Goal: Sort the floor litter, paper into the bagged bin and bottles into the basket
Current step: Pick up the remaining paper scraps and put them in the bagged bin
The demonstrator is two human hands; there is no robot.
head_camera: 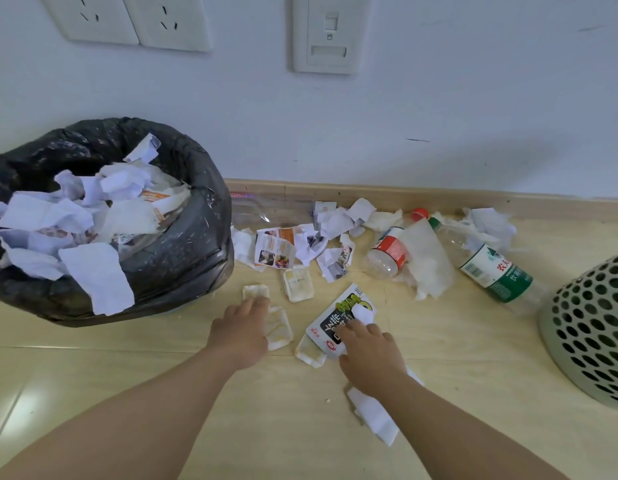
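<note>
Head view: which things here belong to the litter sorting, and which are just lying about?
Job: bagged bin, basket, red-label bottle, green-label bottle, paper scraps, packet, left hand, right hand.
Not the job: sockets, switch plate, skirting.

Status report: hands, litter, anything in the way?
Left hand at white trays, right hand on packet, grips unclear. Red bottle, green bottle on floor. Bin heaped with paper.

bin bag (182, 258) black | basket (591, 327) perhaps grey-green, holed | bottle label (392, 249) red
</note>
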